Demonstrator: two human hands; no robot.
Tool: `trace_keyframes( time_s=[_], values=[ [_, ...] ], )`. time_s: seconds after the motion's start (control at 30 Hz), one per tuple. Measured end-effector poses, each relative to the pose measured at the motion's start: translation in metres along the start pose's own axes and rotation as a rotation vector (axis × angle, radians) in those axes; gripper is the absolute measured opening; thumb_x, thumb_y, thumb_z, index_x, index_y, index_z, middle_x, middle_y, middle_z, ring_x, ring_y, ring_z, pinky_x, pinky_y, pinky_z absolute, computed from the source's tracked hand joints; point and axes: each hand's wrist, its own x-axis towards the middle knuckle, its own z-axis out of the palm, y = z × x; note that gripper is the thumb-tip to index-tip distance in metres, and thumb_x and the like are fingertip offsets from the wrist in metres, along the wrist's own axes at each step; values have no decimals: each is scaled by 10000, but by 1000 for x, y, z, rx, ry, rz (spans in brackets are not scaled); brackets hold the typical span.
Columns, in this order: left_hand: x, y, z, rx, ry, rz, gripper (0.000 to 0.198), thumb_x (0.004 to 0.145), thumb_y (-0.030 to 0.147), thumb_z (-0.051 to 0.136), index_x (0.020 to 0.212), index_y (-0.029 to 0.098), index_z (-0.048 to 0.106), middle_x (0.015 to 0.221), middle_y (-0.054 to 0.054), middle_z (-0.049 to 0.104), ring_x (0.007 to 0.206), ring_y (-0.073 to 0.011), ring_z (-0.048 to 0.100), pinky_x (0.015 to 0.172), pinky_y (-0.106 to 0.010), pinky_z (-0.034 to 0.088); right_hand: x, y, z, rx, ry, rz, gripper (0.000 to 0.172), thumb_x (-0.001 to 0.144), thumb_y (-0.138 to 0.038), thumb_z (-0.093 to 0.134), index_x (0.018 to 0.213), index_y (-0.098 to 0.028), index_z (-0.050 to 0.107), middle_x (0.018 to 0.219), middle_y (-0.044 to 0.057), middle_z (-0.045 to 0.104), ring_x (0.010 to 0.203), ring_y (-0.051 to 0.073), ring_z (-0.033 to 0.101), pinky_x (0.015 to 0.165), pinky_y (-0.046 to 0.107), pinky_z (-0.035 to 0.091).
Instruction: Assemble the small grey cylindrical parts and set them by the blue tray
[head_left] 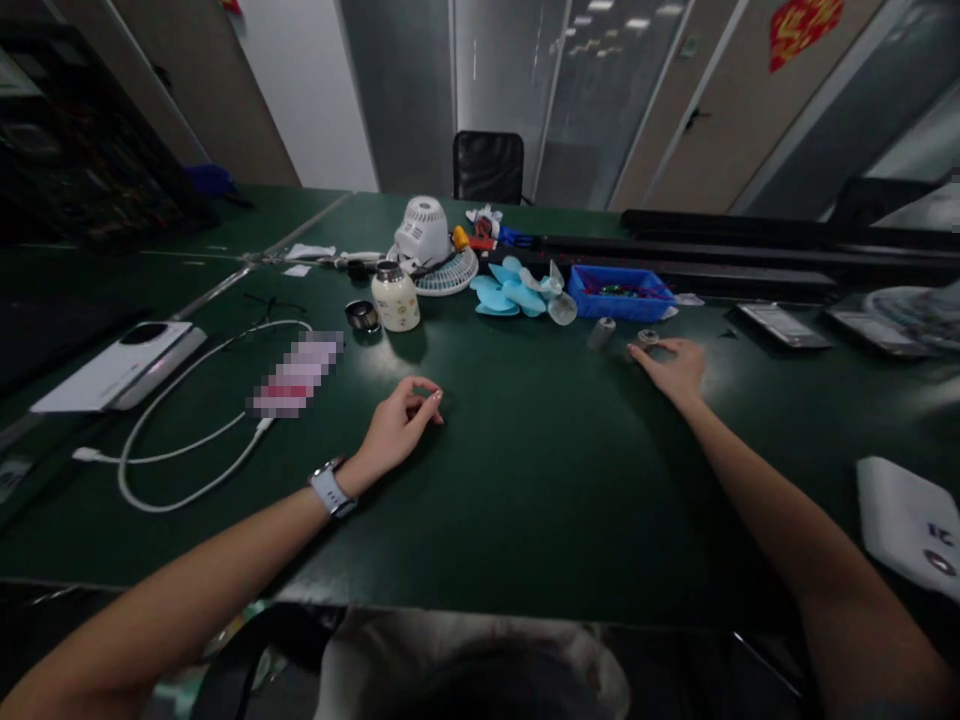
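Note:
My right hand (pixel 676 370) rests on the green table, thumb and index finger closed round a small clear cylinder (pixel 648 338). A second small clear cylinder (pixel 602 332) stands just left of it. My left hand (pixel 401 425) lies on the table with its fingers curled in and the thumb tip by the index finger; nothing shows in it. Ahead of that hand are a cream bottle (pixel 396 302) with its lid off and a dark cup-shaped lid (pixel 363 317). Blue fan blades (pixel 510 290) lie further back, between the two hands.
A white fan body (pixel 421 232) with its grille and a blue bin (pixel 621 295) holding wires line the back. At left lie a phone (pixel 298 375), a white cable (pixel 127 465) and a white box (pixel 124 368). A white device (pixel 904 520) sits far right.

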Motion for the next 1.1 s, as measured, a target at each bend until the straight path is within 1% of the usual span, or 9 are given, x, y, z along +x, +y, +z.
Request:
trace_keyframes(
  time_s=[0.1,0.2,0.3,0.4,0.53,0.63,0.83,1.0,1.1],
  values=[
    [-2,2,2,-21,12,40,216,910,350,557,1059,196,535,688,8,704,603,-157,648,575,-247,428,-16,-11,-7,46,17,17,506,739,-654,602,833,-163,679,941,170,667,980,328,562,901,471,377],
    [-5,9,6,-28,9,99,233,886,309,610,1073,194,533,781,-17,734,751,-177,701,677,-269,482,-43,-37,-23,137,-44,-53,427,737,-618,634,801,-196,651,930,129,655,965,311,563,902,474,378],
    [-9,17,13,-52,-32,176,248,862,268,654,1070,199,537,903,-37,749,907,-191,713,820,-301,503,-71,-80,-39,250,-110,-164,360,731,-562,679,805,-212,638,962,101,641,982,297,554,877,470,399],
    [-9,26,23,-88,-78,252,292,844,254,681,1091,203,534,1008,-56,746,982,-200,706,898,-329,503,-94,-130,-47,367,-206,-299,318,734,-516,710,819,-221,630,968,83,632,979,279,546,844,450,415],
    [-5,33,35,-129,-83,263,370,841,251,693,1161,208,513,1086,-82,739,1051,-227,691,951,-378,495,-111,-188,-43,495,-318,-429,284,722,-453,745,821,-226,604,960,68,630,967,265,539,810,421,408],
    [-2,31,39,-147,-52,237,363,836,245,703,1149,210,523,1054,-87,750,1056,-242,689,979,-413,482,-115,-214,-35,566,-346,-464,265,709,-371,752,806,-220,558,926,53,632,946,246,538,789,386,401],
    [0,24,39,-220,73,220,317,826,223,709,1095,206,542,1100,-103,701,997,-245,713,939,-415,518,-116,-224,-30,534,-347,-463,285,712,-400,738,783,-203,545,912,58,621,937,241,527,779,366,379],
    [7,29,42,-261,84,279,384,781,176,745,1083,192,508,923,-70,743,973,-224,713,986,-420,477,-116,-221,-32,529,-344,-486,300,724,-426,726,822,-193,566,900,57,624,937,232,528,794,361,372],
    [8,37,44,-273,98,283,356,768,178,751,1013,204,494,848,-47,748,915,-211,723,951,-409,504,-116,-221,-31,531,-347,-492,312,729,-447,721,829,-193,569,891,55,619,927,230,526,790,358,372]
  ],
)
